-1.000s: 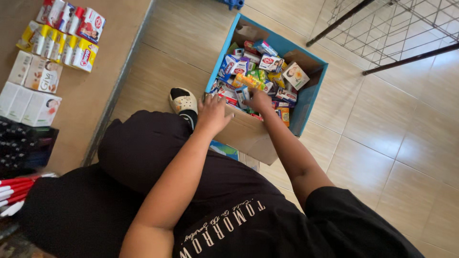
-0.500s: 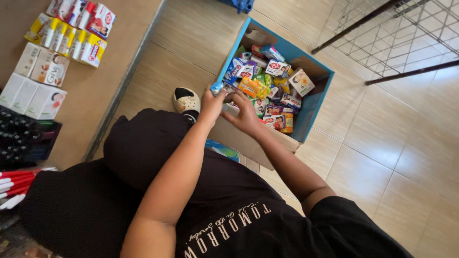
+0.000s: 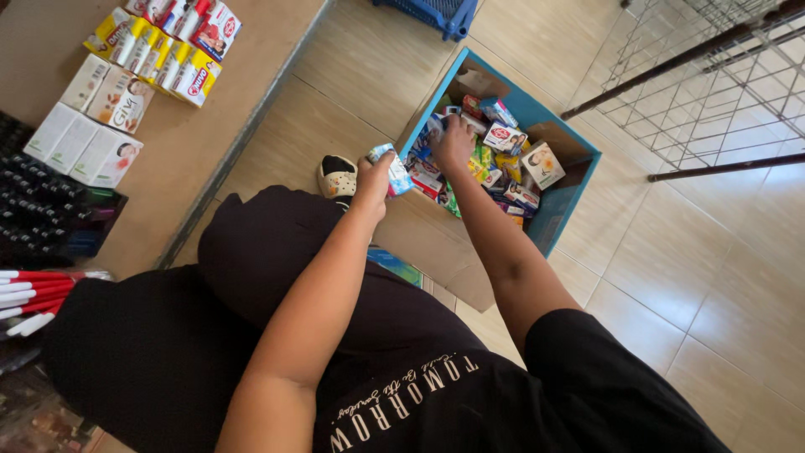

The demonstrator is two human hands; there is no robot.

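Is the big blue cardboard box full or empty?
Quite full. The blue cardboard box holds many small colourful packets, and the right hand reaches among them.

carton (image 3: 573, 195): blue outside, plain brown card inside
packets in the carton (image 3: 513, 168): mixed red, white, yellow, green and blue
packet in left hand (image 3: 394, 168): light blue and white
boxes far left (image 3: 164, 60): yellow and white with red
boxes left (image 3: 82, 144): white
shoe (image 3: 337, 177): cream and black
clothes (image 3: 277, 252): black, white lettering
floor (image 3: 713, 277): beige tiles
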